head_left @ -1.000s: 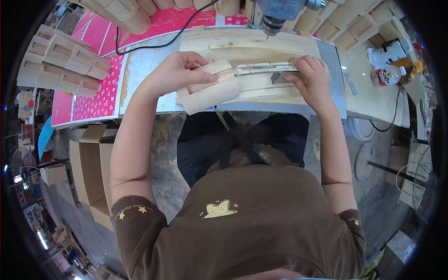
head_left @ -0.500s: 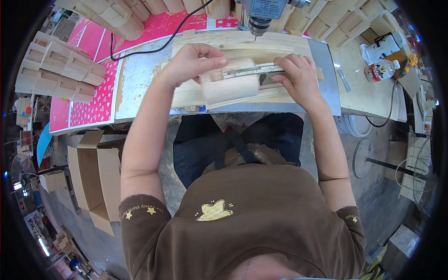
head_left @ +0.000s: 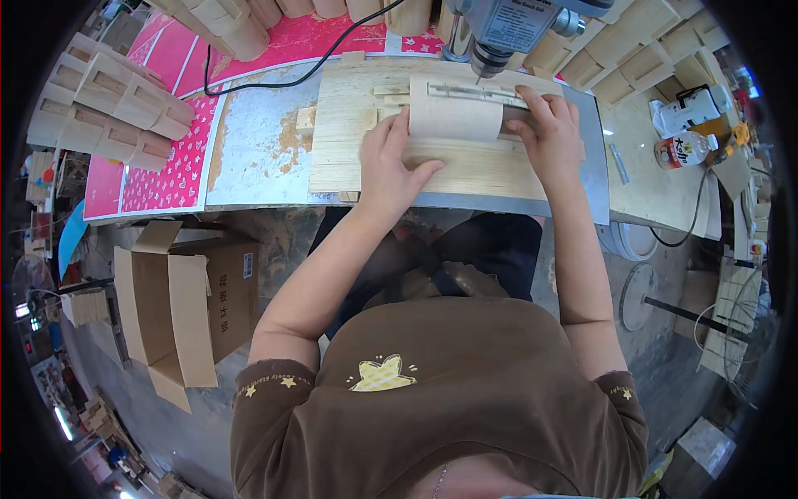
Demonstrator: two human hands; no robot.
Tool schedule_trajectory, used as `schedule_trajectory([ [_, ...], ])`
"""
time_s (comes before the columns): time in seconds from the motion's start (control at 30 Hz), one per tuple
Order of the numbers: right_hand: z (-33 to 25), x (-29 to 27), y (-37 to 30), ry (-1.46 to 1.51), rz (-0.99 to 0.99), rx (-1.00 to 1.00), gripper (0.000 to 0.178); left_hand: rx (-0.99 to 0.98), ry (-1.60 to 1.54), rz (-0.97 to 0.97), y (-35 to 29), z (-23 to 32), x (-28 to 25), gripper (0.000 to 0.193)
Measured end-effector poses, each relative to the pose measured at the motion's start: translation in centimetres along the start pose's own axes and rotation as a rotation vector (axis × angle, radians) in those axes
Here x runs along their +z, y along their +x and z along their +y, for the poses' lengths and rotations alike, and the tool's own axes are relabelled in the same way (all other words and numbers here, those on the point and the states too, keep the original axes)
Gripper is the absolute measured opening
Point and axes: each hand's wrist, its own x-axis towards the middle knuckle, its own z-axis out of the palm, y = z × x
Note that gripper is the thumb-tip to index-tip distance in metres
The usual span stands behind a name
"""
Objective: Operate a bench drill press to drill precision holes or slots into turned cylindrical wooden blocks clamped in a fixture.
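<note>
A pale wooden cylinder (head_left: 453, 121) lies sideways on the wooden board, with a light slotted strip (head_left: 465, 93) along its upper side. My left hand (head_left: 389, 166) rests its outstretched fingers against the cylinder's left end, thumb spread apart. At the other end, my right hand (head_left: 550, 129) grips the cylinder, thumb in front and fingers over the strip's end. Part of that end is hidden behind the fingers. Just behind the cylinder hangs the bit of a grey bench drill (head_left: 490, 58).
Stacks of hollowed wooden pieces (head_left: 116, 100) stand at the left, with more along the back. A black cable (head_left: 307, 76) crosses the bench's back left. A plastic bottle (head_left: 683, 150) and a pen (head_left: 619, 164) lie to the right. Below left is an open cardboard box (head_left: 187, 308).
The cylinder has moved right and away from me, closer to the drill bit. My left hand has come down from above its left end to beside it. My right hand still grips the right end.
</note>
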Motion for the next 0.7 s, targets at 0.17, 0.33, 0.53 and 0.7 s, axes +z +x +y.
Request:
schedule_trajectory([
  [0.17,0.2,1.1,0.4,-0.036,0.018,0.023,0.048,0.078,0.341,0.017,1.4,-1.4,-0.3,0.072],
  [0.33,-0.6,0.6,0.9,0.081,0.03,-0.029,0.045,0.091,0.329,0.037,2.2,-2.8,-0.8,0.058],
  [0.53,1.9,-4.7,5.4,0.495,0.375,-0.012,0.027,0.078,0.266,0.009,2.1,-3.2,-0.9,0.056],
  [0.7,-2.5,-11.6,15.9,0.665,0.47,0.231,0.031,0.05,0.19,-0.019,2.1,-3.5,-0.8,0.055],
])
